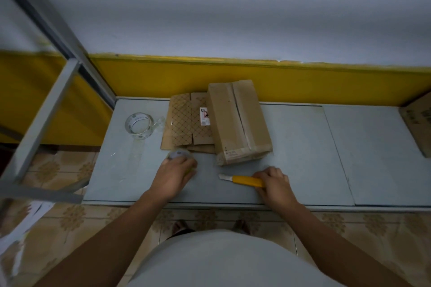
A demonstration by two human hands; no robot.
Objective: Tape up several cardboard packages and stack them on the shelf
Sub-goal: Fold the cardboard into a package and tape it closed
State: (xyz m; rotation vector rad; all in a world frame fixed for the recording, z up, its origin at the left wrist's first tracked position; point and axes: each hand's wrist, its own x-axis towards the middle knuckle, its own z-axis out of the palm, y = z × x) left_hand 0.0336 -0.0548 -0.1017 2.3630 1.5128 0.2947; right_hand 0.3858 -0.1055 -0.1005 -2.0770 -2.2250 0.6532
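Near the brown cardboard box (238, 123), the right hand (275, 184) grips a yellow knife (247, 180), maybe for cutting tape. The left hand (175, 175) clutches a blurry round thing (178, 155).

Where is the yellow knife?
In the head view, the knife is on the table, right of middle, held by the right hand, just in front of the box.

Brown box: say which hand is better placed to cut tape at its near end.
Right. The right hand grips the yellow knife, blade out, just in front of the brown box; the left hand, further left, holds a blurred round thing.
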